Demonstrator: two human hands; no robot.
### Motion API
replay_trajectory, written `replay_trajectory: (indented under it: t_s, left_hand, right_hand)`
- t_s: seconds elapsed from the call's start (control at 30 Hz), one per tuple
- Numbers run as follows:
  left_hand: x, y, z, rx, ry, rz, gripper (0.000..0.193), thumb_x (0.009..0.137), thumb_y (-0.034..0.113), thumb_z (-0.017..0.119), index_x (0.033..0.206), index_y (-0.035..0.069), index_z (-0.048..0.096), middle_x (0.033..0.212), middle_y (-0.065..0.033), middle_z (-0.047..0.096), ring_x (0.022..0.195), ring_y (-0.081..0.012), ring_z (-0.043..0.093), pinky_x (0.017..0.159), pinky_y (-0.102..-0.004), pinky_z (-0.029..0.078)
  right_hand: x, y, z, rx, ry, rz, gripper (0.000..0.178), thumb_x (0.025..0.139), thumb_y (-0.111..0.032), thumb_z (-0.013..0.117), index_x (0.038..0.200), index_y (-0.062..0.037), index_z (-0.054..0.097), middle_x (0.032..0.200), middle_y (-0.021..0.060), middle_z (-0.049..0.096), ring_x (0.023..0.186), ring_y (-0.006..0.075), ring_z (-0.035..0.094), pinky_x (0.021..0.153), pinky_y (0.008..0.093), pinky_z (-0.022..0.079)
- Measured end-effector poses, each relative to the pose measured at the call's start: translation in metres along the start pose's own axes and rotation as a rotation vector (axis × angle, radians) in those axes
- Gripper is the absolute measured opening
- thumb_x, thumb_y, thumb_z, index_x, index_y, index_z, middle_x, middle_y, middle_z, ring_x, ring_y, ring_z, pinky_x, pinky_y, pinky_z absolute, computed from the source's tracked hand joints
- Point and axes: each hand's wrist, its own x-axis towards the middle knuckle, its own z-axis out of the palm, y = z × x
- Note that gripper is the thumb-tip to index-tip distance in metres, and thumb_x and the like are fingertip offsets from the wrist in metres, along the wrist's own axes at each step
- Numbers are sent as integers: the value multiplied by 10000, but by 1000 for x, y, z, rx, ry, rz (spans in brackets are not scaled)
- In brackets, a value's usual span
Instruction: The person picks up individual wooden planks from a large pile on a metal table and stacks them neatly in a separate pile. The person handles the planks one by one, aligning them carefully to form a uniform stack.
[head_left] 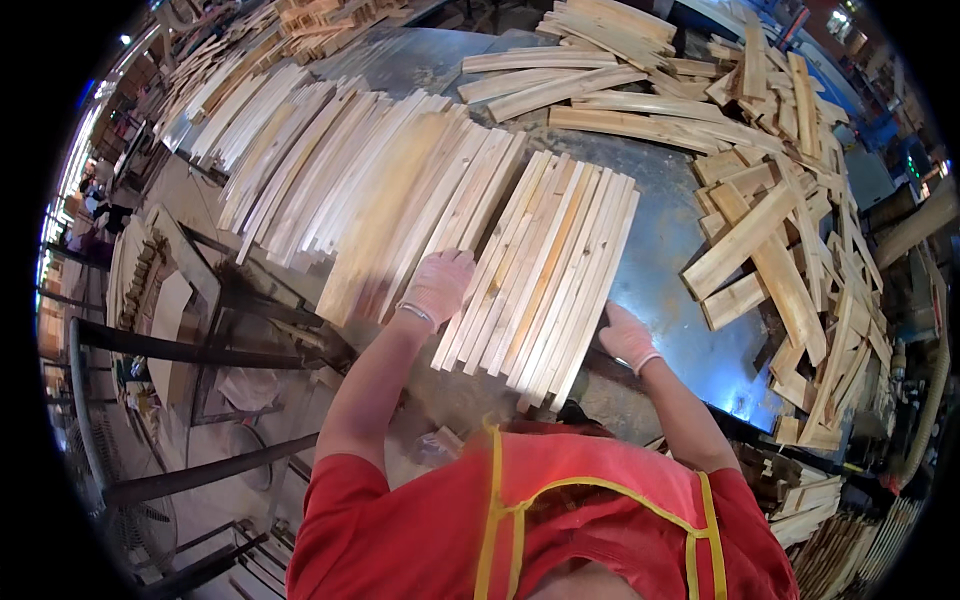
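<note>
A row of pale wooden strips (540, 270) lies side by side in front of me, their near ends jutting past the table edge at uneven lengths. My left hand (440, 285), in a pale pinkish work glove, is closed against the left side of this row near its lower end. On the opposite side, my right hand (628, 337) in a similar glove is at the row's right edge, its fingers curled in toward the strips and partly hidden. Left of my left hand, a longer line of similar strips (400, 190) stretches away, separated by a dark gap.
The metal tabletop (660, 250) bears a jumbled heap of boards (760, 230) at the right and more boards (570, 80) at the back. Black metal rails (190, 345) stand at my left. More wood pieces (810, 505) are stacked low at the right.
</note>
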Motion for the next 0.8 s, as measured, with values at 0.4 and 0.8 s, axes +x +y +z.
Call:
replay_trajectory:
  t_s: [0.4,0.8]
  left_hand:
    - [-164,163,69,-2137,72,-1355,464,980,535,735,1136,114,622,1165,-88,685,1095,-273,640,986,-478,498]
    - [-86,141,-7,-2348,692,-1862,424,980,596,704,980,173,667,896,-3,653,840,-195,580,783,-399,442]
  right_hand:
    - [23,-13,-49,1175,-231,-24,702,907,-163,760,1529,24,491,1321,105,681,1210,208,624,1051,326,474]
    - [97,44,-86,1060,191,-58,757,984,-171,737,1624,21,380,1545,184,554,1408,268,542,1180,387,427]
